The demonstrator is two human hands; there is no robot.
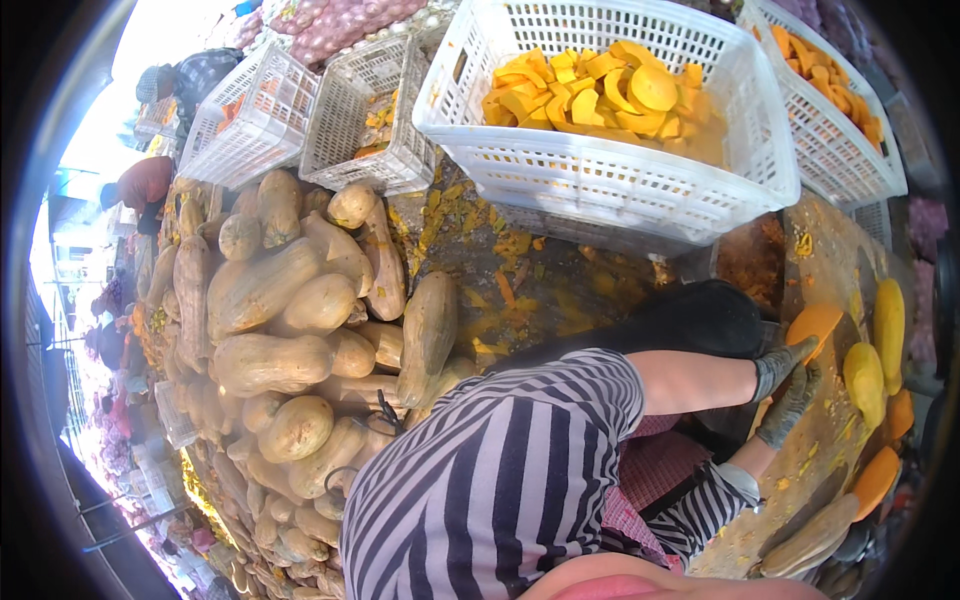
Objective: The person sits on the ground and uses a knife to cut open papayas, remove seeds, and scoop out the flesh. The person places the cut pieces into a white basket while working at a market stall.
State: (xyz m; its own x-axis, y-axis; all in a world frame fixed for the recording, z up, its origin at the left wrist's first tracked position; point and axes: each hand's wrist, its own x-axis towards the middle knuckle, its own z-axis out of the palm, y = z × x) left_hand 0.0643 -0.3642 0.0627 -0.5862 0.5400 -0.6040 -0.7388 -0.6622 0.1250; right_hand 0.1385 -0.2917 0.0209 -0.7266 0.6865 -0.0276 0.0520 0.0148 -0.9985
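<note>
Both my hands wear grey gloves and meet over a wooden board [784, 480] at the right. My left hand [784, 366], the upper one in the picture, grips an orange cut piece of squash [814, 327] at its lower edge. Just below it is my right hand [791, 405], its fingers pointing to the same piece; whether it holds anything is hidden. Peeled yellow squashes [864, 384] lie beyond my hands on the board. Nearer the lower right, an unpeeled tan squash [810, 536] lies beside an orange cut piece [876, 482].
A large white plastic crate [607, 176] holds orange squash pieces [585, 90]; another filled crate [862, 161] stands right of it. Two more crates stand at upper left. Tan squashes [274, 364] are heaped at left. Peelings [510, 289] litter the ground. People are in the left background.
</note>
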